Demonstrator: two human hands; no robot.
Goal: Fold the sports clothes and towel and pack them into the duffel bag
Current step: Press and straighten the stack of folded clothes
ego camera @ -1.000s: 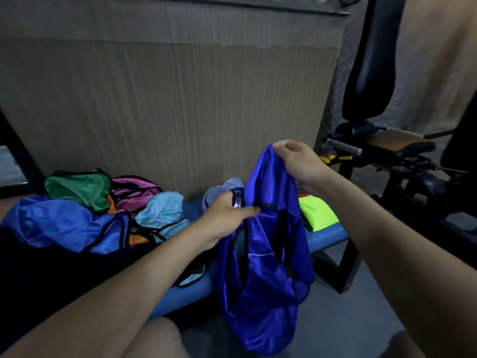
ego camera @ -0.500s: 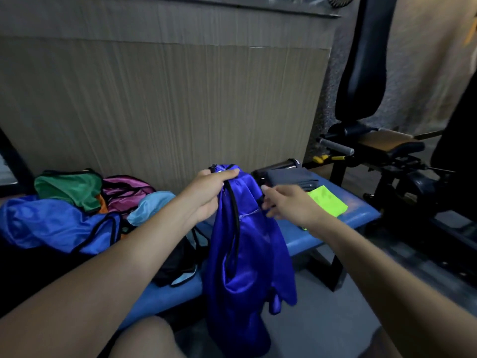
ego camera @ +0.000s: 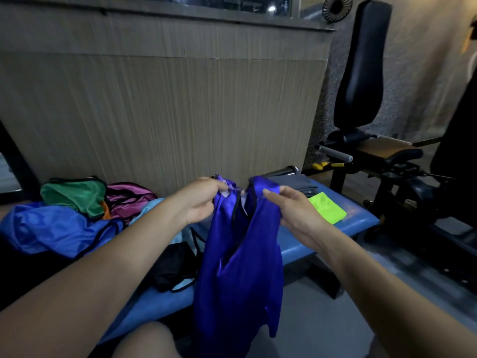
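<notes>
A deep blue jersey [ego camera: 240, 257] with black trim hangs in the lower centre of the frame, held up in the air in front of the blue bench [ego camera: 358, 223] so that its length drops free toward the floor. The left hand [ego camera: 198, 202] pinches one top corner between thumb and curled fingers, and the right hand [ego camera: 289, 210] grips the other top edge with its thumb over the cloth and its fingers curled behind it; the two hands sit close together, with the neckline sagging between them. Held by the shoulders like this, the garment can hang straight, which looks like preparation for a first fold rather than a fold already made. Left of centre on the bench lies a heap of unfolded clothes [ego camera: 77, 215] in blue, green, pink and pale blue, with a black piece [ego camera: 173, 267] nearer the bench's front edge, apparently waiting their turn. To the right of centre, at the far end of the bench, a dark grey folded item [ego camera: 296, 184] and a flat lime-green piece [ego camera: 327, 208] lie side by side, likely the finished stack. No duffel bag can be made out with any certainty. A black exercise machine [ego camera: 361, 73] stands at the upper right.
</notes>
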